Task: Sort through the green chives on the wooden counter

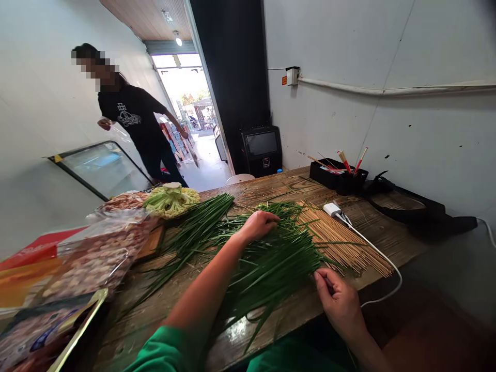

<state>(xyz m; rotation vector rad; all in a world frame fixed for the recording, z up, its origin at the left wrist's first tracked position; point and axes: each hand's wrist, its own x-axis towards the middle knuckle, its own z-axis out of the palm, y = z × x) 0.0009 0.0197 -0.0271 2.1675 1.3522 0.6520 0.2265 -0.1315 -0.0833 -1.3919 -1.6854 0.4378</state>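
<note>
Green stalks [277,271] — left hand [260,226] half-curled above, right hand [341,302] part-closed at cut ends — either's hold unclear.

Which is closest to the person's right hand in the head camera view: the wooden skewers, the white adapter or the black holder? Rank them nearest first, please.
From the right hand:
1. Wooden skewers: just beyond it, beside the green stalks.
2. White adapter: farther back, beside the skewers.
3. Black holder: farthest, over by the wall.

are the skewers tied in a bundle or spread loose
Spread loose: the skewers lie side by side in a wide layer with uneven ends, and no band shows, though greens cover part of them.
</note>
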